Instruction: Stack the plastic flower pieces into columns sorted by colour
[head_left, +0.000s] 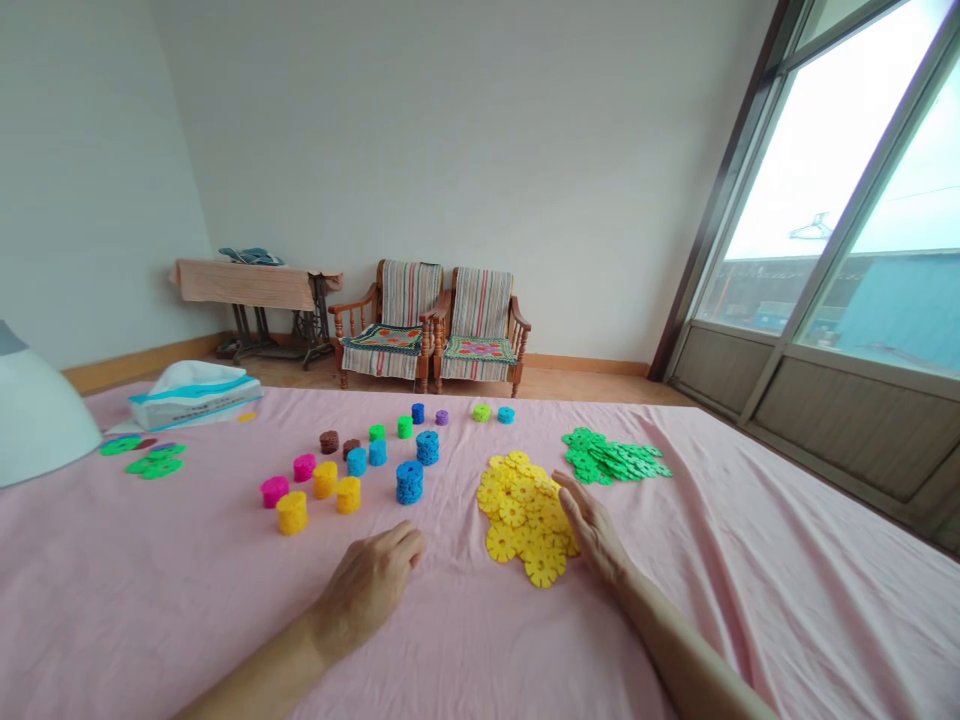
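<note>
A loose pile of large yellow snowflake discs point(517, 510), notched like flowers, lies on the pink cloth. My right hand point(592, 525) rests along the pile's right edge, fingers stretched out and touching it, holding nothing. My left hand point(367, 580) is on the cloth left of the pile, fingers curled under; whatever they may hold is hidden. Just beyond it stand two taller blue disc stacks point(409, 483). Yellow stacks point(292, 513), magenta stacks point(274, 491) and light blue stacks point(356, 461) stand farther left. Past my right hand spreads a pile of green discs point(611, 458).
Small brown point(329, 442), bright green point(405, 428), purple point(442, 417) and lime stacks point(481, 412) stand toward the back. Loose discs point(159, 462) lie at left near a tissue pack point(196, 396) and a white domed object point(41, 420). Two chairs point(480, 330) stand beyond the pink-covered surface.
</note>
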